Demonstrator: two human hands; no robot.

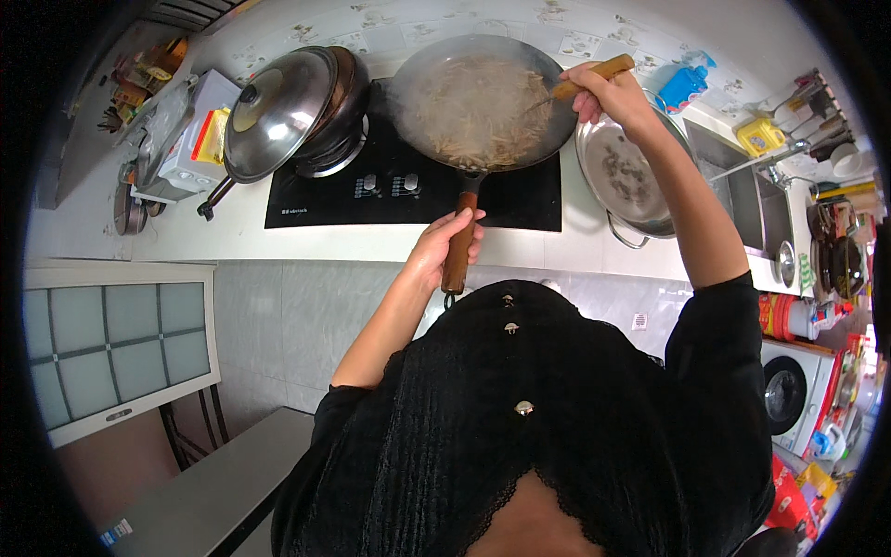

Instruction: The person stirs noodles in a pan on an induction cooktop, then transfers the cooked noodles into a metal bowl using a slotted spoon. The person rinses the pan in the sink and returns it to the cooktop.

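Observation:
Before me a dark wok (418,132) stands over the right side of a black glass cooktop (334,205), steaming. Pale brown strips of food (480,104) are spread across its inside; steam blurs what they are. My left hand (445,240) grips the wok's wooden handle (457,261), which points towards me. Above the wok's right rim, my right hand (598,94) is closed around the wooden handle (614,67) of a cooking utensil. The utensil's thin metal shaft (539,105) reaches down into the food, and its working end is hidden.
On the left burner sits a dark pot (351,90) with a domed metal lid (278,118) leaning against it. A steel basin (592,157) with dark residue stands right of the wok, under my right forearm. Beyond it are a blue bottle (683,89) and a sink (755,202).

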